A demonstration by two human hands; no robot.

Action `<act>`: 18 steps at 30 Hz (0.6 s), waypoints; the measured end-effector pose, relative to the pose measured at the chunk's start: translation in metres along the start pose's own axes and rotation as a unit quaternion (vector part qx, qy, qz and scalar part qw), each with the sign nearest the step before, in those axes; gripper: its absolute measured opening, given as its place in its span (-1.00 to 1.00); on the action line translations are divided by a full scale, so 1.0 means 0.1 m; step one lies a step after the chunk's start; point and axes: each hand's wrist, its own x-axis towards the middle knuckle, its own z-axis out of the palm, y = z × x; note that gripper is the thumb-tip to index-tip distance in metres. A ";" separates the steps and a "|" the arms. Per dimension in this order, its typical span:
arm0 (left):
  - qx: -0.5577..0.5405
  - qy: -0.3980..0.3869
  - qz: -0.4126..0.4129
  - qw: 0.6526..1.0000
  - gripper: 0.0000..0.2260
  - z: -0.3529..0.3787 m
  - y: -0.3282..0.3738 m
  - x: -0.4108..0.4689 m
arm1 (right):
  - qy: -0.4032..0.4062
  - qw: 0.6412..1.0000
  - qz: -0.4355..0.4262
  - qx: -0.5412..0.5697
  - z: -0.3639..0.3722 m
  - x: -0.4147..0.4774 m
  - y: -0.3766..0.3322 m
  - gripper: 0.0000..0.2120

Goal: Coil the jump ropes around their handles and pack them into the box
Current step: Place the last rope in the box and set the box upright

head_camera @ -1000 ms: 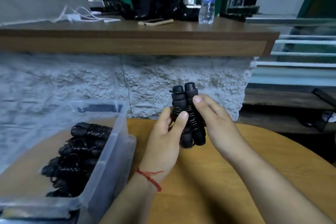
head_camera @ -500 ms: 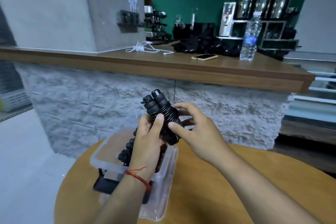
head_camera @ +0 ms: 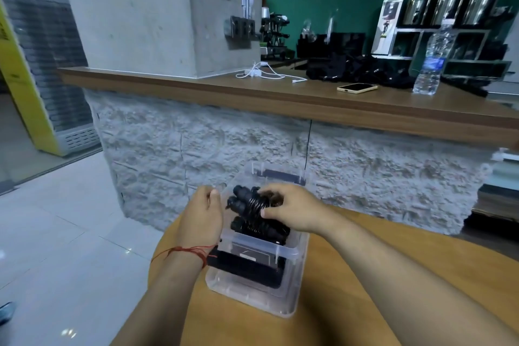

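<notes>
A clear plastic box [head_camera: 283, 306] stands on the round wooden table [head_camera: 351, 303] near its left edge. My right hand [head_camera: 292, 209] grips a coiled black jump rope [head_camera: 247, 202], handles side by side, low over the box's far half. More coiled black ropes [head_camera: 261, 229] lie under it inside the box. My left hand [head_camera: 203, 216] holds the box's left rim, thumb over the edge. A red thread circles that wrist.
A rough stone counter front [head_camera: 280, 149] rises just behind the table, topped by a wooden bar [head_camera: 309, 98] with a phone [head_camera: 356, 88], water bottle [head_camera: 431, 64] and white cable. The tiled floor [head_camera: 64, 233] drops away left of the table.
The coiled rope went from upright between both hands down into the box. My left hand let go of it and moved to the box rim. The camera view swung left.
</notes>
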 end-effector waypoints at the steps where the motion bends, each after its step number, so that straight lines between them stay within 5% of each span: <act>1: 0.002 -0.003 0.008 1.000 -0.76 -0.01 -0.06 0.00 | -0.023 0.999 -0.001 -0.033 0.06 0.03 -0.04 -0.50; 5: 0.036 -0.057 -0.002 0.998 -0.75 0.10 -0.27 0.01 | -0.095 0.989 0.011 -0.116 0.27 0.17 -0.09 -0.58; 9: 0.068 -0.040 0.027 0.996 -0.60 0.15 -0.39 -0.03 | -0.133 0.985 0.040 -0.103 0.42 0.30 -0.06 -0.70; 18: 0.060 -0.029 0.052 0.996 -0.62 0.19 -0.43 -0.03 | -0.193 0.964 0.030 -0.180 0.58 0.42 0.01 -0.70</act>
